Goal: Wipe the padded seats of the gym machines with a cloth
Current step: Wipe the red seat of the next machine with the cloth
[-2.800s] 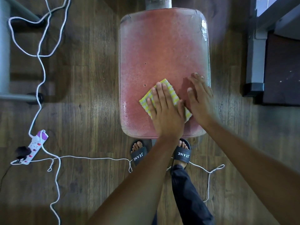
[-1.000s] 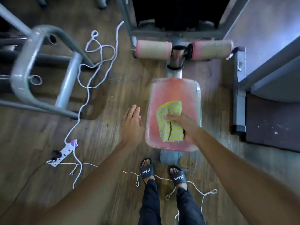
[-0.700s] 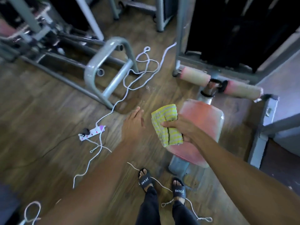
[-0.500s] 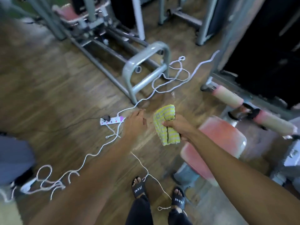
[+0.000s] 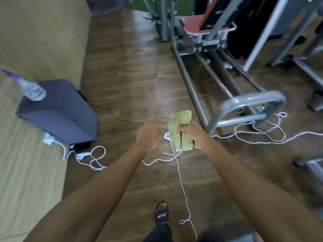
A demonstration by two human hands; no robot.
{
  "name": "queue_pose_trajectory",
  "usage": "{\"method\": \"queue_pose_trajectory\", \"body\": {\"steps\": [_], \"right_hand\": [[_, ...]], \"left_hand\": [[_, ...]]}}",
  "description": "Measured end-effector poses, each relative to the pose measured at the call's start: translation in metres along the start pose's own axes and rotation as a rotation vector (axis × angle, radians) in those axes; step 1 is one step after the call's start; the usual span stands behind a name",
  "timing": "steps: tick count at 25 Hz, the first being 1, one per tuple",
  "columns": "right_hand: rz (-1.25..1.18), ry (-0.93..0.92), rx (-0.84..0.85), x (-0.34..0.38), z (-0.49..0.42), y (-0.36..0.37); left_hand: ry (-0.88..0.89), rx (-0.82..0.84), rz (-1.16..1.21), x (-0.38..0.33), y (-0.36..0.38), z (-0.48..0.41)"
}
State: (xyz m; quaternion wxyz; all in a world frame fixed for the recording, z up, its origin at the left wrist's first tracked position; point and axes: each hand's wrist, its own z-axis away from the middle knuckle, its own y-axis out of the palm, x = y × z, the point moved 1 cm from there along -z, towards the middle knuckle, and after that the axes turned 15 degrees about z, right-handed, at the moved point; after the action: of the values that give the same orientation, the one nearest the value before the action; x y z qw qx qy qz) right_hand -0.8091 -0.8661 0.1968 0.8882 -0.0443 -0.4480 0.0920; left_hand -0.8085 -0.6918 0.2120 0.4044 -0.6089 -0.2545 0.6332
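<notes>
Two hands out front: right hand (image 5: 195, 135) grips the cloth (image 5: 180, 131), left hand (image 5: 148, 135) seemingly loose and empty.

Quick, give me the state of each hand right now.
Left hand: open, holding nothing, beside the cloth.
Right hand: closed on the yellow striped cloth, held above the floor.

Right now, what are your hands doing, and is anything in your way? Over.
Right hand gripping yellow striped cloth; left hand open, empty. Red padded seat ahead, unwiped. White cord looped across wooden floor, trip risk.
</notes>
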Motion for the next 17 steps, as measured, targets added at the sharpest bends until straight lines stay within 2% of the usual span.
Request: {"method": "queue_pose_trajectory", "body": {"steps": [6,13,17], "right_hand": [[0.061,-0.062,0.061,0.103,-0.085,0.068],[0.099,-0.082,0.096,0.199,-0.213,0.085],[0.111,-0.107,0.124,0.280,-0.304,0.087]], "left_hand": [[-0.083,-0.080,0.002,0.065,-0.086,-0.087],[-0.138,-0.109,0.025,0.104,-0.134,-0.220],[-0.157,-0.146,0.035,0.122,-0.171,-0.321]]}}
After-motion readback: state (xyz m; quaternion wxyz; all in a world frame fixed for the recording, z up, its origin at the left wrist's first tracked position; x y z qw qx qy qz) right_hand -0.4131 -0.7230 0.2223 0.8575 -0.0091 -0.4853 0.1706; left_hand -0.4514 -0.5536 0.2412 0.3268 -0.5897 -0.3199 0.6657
